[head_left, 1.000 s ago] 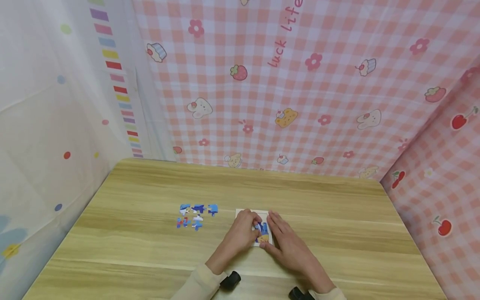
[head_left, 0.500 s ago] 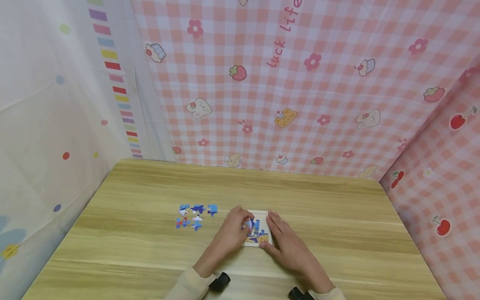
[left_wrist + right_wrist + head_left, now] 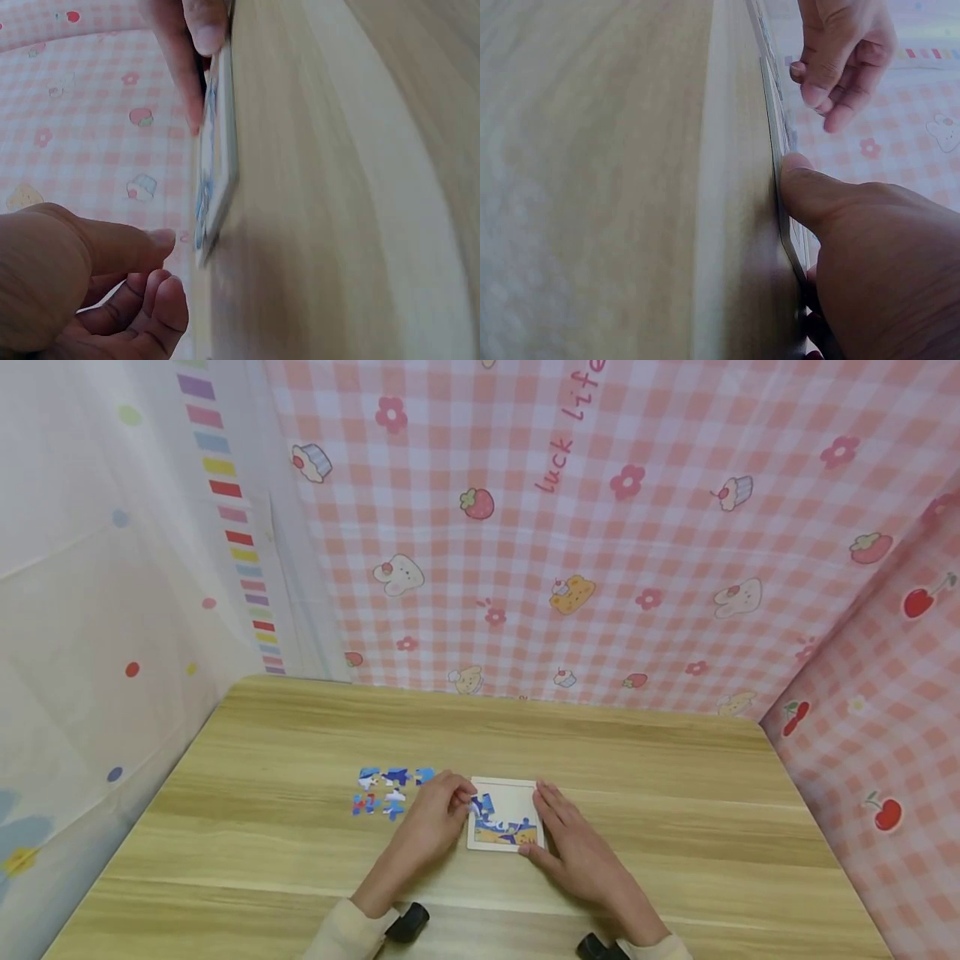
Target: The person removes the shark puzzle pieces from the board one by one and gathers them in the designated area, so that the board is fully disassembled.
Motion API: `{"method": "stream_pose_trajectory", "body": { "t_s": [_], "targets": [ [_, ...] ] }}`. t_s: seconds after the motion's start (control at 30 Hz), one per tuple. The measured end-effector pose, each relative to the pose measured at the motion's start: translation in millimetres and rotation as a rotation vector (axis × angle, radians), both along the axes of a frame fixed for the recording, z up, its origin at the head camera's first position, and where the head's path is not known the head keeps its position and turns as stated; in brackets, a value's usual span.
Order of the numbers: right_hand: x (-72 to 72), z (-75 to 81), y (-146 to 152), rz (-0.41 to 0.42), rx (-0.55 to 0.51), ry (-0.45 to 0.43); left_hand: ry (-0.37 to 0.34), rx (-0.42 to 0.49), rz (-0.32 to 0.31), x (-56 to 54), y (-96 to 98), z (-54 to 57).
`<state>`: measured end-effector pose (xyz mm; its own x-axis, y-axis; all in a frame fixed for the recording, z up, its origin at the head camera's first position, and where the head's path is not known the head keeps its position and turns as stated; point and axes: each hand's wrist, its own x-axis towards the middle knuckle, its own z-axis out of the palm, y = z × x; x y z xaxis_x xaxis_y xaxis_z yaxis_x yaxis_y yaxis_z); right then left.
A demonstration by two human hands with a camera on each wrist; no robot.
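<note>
A pale puzzle tray (image 3: 517, 792) lies on the table, with orange and blue pieces joined along its near side. A blue puzzle piece (image 3: 483, 804) sits slightly askew at the tray's left side. My left hand (image 3: 429, 814) hovers just left of that piece; the left wrist view shows its thumb (image 3: 142, 247) and loosely curled fingers apart, nothing between them. My right hand (image 3: 581, 852) holds the tray's right side, its thumb (image 3: 799, 184) at the near edge and its fingers along the right edge toward the far corner.
Several loose puzzle pieces (image 3: 395, 777) lie in two rough rows left of the tray, partly behind my left hand. The wood-grain table (image 3: 262, 860) meets a pink checked cloth (image 3: 525, 543) at the back.
My left hand has moved left from over the tray to its left rim. The blue piece has shifted left with it, uncovering the pieces beneath. My right hand stays in place.
</note>
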<state>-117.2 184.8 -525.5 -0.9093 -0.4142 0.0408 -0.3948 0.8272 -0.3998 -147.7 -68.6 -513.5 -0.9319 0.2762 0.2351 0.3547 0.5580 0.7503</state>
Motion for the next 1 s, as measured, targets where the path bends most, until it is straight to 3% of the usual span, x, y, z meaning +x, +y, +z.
{"method": "stream_pose_trajectory", "body": {
  "t_s": [0.17, 0.43, 0.73, 1.0],
  "targets": [
    [-0.8, 2.1, 0.7, -0.004, 0.007, -0.03, -0.002, -0.04, 0.018, 0.6, -4.5, 3.2],
    [-0.8, 3.0, 2.2, -0.002, 0.018, -0.047, -0.109, -0.13, 0.04, -1.9, 5.3, 2.1],
    [-1.5, 1.8, 1.9, -0.001, 0.024, -0.052, -0.078, -0.153, 0.028, -4.3, 10.3, -1.6],
    [-1.1, 1.4, 2.6, 0.005, 0.02, -0.044, -0.118, -0.156, 0.012, -3.3, 9.0, 0.5]
  ]
}}
